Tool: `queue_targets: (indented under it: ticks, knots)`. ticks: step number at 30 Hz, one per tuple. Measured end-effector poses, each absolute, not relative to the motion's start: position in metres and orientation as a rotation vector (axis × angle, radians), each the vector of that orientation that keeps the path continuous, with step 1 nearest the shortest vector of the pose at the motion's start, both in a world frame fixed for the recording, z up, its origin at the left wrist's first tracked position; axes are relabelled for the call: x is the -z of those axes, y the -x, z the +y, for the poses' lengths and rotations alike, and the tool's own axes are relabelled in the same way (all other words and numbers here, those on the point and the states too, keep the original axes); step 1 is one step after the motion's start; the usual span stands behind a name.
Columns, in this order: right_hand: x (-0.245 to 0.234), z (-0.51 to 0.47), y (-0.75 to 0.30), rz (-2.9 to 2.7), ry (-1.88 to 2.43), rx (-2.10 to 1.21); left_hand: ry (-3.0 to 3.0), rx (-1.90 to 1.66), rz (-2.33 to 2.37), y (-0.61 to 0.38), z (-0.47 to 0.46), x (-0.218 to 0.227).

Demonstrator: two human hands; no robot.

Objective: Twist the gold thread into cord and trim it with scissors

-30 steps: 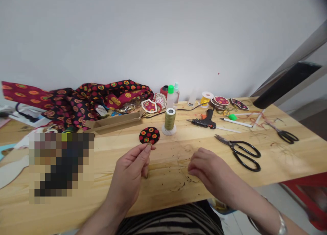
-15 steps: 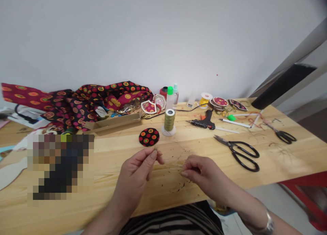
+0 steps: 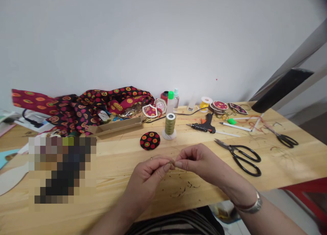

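Note:
Over the front middle of the wooden table, my left hand is closed in a pinch on a small bit of olive-brown thread. My right hand meets it from the right, its thumb and forefinger pinched on the same thread. The fingertips hide most of the thread. Just beyond the hands stands a spool of olive thread. Left of the spool lies a round black fabric disc with red and orange flowers.
Large black-handled scissors lie to the right, with smaller scissors beyond. A black glue gun rests behind. Patterned cloth, a cardboard tray and a green-capped bottle line the wall. Dark scraps litter the front.
My hands were apart and have come together, fingertips touching. My left hand moved right and slightly nearer; my right hand moved in toward it. The view shifted slightly.

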State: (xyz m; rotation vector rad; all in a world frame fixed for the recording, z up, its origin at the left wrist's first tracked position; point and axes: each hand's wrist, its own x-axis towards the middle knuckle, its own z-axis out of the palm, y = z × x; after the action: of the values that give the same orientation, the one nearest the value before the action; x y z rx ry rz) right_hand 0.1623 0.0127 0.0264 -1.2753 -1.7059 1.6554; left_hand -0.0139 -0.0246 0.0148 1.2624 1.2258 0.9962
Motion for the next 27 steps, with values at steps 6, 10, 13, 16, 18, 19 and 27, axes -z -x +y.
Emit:
queue_targets:
  ticks: [6, 10, 13, 16, 18, 19, 27]
  knots:
    - [-0.01, 0.015, -0.167, -1.79, 1.281, -1.185, -1.011, -1.0, 1.232, 0.019, -0.022, -0.001]
    - [0.004, 0.012, -0.17, -2.136, 1.083, -0.626, -0.877, -1.084, 1.187, 0.024, -0.02, 0.004]
    - [0.005, 0.01, -0.165, -2.472, 0.97, -0.521, -0.796, -1.144, 1.167, 0.025, -0.02, 0.003]
    - [0.003, 0.013, -0.154, -2.693, 0.904, -0.395, -0.732, -1.203, 1.158, 0.026, -0.019, -0.001]
    - [0.004, 0.018, -0.147, -2.785, 0.833, -0.321, -0.702, -1.235, 1.153, 0.027, -0.019, -0.003]
    - [0.005, 0.021, -0.145, -2.818, 0.801, -0.292, -0.692, -1.248, 1.151, 0.028, -0.019, -0.004]
    - [0.02, 0.029, -0.147, -2.677, 0.645, -0.692, -0.653, -1.293, 1.151, 0.033, -0.022, -0.003]
